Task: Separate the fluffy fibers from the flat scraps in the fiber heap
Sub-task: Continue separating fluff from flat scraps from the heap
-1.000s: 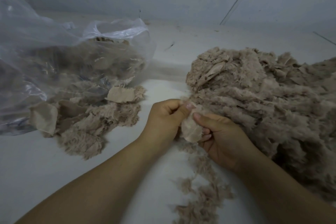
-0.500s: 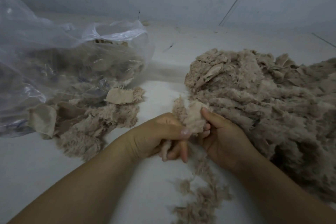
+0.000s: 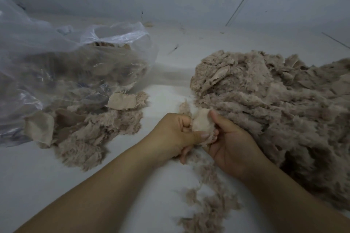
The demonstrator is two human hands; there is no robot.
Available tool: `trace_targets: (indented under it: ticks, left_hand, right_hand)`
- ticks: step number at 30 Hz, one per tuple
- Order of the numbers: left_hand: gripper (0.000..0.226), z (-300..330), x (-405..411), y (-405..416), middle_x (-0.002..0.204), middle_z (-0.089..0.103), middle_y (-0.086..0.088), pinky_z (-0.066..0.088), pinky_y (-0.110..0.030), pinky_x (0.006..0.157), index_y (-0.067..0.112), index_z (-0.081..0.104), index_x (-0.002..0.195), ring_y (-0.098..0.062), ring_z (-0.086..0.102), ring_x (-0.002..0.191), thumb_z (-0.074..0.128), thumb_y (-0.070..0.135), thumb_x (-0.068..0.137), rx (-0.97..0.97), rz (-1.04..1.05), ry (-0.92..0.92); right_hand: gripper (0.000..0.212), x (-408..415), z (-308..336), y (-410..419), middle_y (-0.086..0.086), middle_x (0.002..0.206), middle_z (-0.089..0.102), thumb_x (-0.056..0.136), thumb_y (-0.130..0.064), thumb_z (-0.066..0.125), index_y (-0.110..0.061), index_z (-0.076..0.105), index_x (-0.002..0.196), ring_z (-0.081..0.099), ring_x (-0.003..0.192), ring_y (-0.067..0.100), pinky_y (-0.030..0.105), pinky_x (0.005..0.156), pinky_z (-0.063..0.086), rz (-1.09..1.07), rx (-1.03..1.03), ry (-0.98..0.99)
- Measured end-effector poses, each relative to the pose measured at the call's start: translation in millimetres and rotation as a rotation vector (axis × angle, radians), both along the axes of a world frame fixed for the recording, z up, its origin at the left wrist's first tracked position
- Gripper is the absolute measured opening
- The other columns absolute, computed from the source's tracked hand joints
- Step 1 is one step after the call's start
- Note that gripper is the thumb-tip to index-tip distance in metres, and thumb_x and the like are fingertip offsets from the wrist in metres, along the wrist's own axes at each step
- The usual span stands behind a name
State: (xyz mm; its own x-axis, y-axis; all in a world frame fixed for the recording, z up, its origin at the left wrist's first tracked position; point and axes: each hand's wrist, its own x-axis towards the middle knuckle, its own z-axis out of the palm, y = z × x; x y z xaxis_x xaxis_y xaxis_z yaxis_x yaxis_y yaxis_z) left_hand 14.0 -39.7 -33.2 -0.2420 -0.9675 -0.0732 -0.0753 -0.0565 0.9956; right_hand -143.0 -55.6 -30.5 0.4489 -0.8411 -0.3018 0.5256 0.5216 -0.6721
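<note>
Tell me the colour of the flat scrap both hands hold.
Pale beige flat scrap, lighter than the fluff; head view.

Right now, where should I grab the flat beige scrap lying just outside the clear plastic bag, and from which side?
Pinch the flat beige scrap at its right edge, coming from the right over the bare white surface. It lies flat on the small fluffy pile, and that edge looks frayed and exposed. Its left end lies against the clear plastic bag, so that side is probably harder to reach.
</note>
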Motion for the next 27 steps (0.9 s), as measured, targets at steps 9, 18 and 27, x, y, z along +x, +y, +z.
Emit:
trace_targets:
  ticks: [9,18,27]
  left_hand:
    - [0.009,4.0,17.4,1.2,0.044,0.047,-0.011,0.053,-0.029,0.048,0.005,0.075,0.089,-0.013,0.034,0.035,0.069,0.009,0.084,0.042,-0.242,0.282]
    - [0.052,2.5,3.9,2.8,0.039,0.036,-0.005,0.051,-0.029,0.042,-0.016,0.057,0.083,-0.014,0.029,0.031,0.075,0.032,0.078,0.014,-0.044,0.265]
    - [0.032,4.0,-2.1,-1.6,0.04,0.036,-0.008,0.046,-0.03,0.039,-0.009,0.059,0.089,-0.02,0.028,0.029,0.052,0.021,0.097,0.119,0.214,0.453]
  right_hand:
    - [0.023,1.8,1.7,-2.6,-0.003,0.057,0.045,0.081,-0.029,0.057,-0.006,0.062,0.08,0.037,0.044,0.002,0.012,0.047,0.035,-0.122,0.088,-0.131]
    - [0.028,0.7,-2.3,1.1,0.006,0.066,0.055,0.08,-0.014,0.063,0.004,0.057,0.101,0.044,0.046,0.003,0.011,0.041,0.034,0.035,-0.142,0.04]
    - [0.029,-0.8,-2.5,1.4,0.017,0.084,0.066,0.088,-0.014,0.058,0.01,0.07,0.102,0.052,0.053,0.006,0.012,0.043,0.037,0.082,-0.153,0.036]
